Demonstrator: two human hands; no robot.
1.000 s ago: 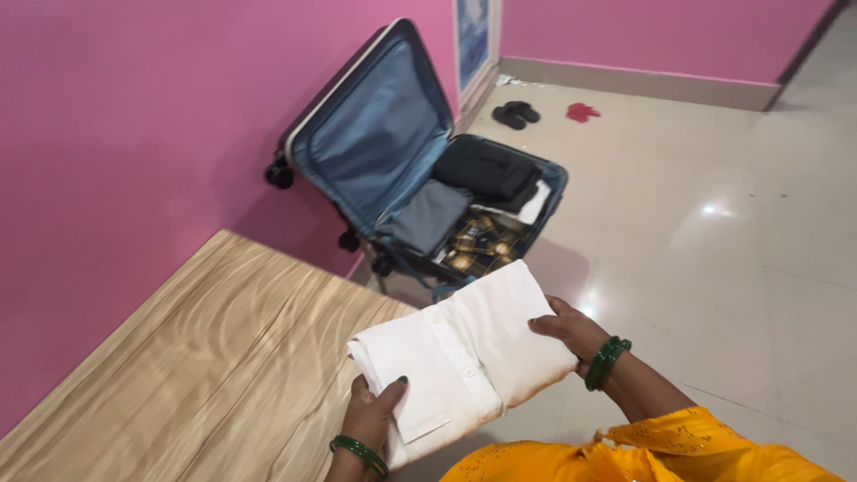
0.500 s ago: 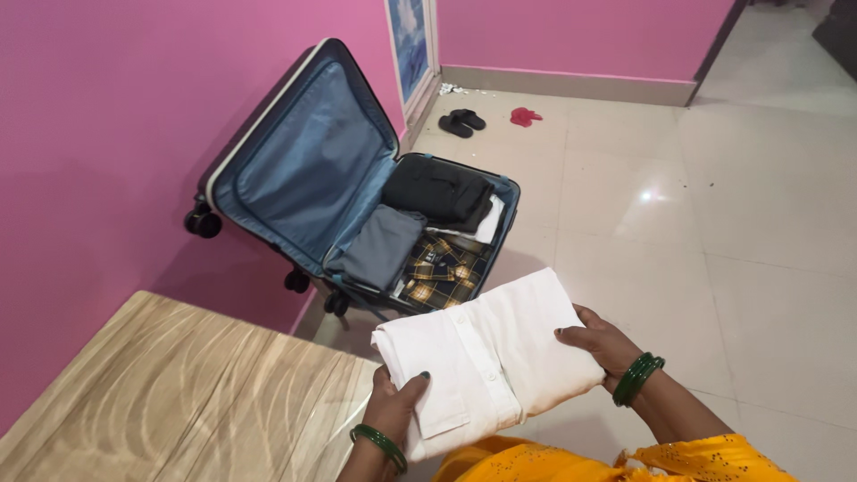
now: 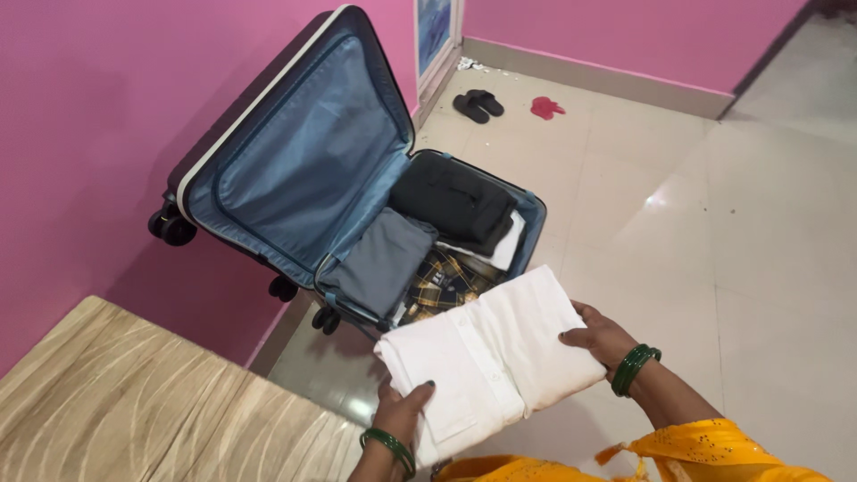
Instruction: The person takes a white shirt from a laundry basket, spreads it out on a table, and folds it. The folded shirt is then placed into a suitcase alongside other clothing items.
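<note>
Left hand: I see one left hand at 6 o'clock in the head view, fingers clenched on the near lower edge of the folded white shirt, thumb laid on top of the cloth. One green bangle sits on this wrist.

Right hand: I see one right hand at 4 o'clock, fingers grasping the far right edge of the same shirt, thumb on top. Green bangles circle this wrist; I cannot count them exactly.

Folded white shirt: one piece, buttoned placket facing up, held clear in the air between both hands. It hangs over the floor, its upper corner overlapping the near rim of the suitcase in the view.

Suitcase: one, open, at 11 o'clock from the shirt. Its lid leans upright against the pink wall, blue lining showing. Wheels are visible at the left and lower edges.

Suitcase contents: I count four folded items: one black garment at the far end, one grey garment on the lid side, one yellow-and-black checked garment nearest the shirt, and one white piece under the black one.

Table: one wooden table at 8 o'clock, just beside the left hand.

Floor items: one pair of black sandals and one red object at 12 o'clock, near the far wall.

Clothing: one yellow sleeve at 5 o'clock.
</note>
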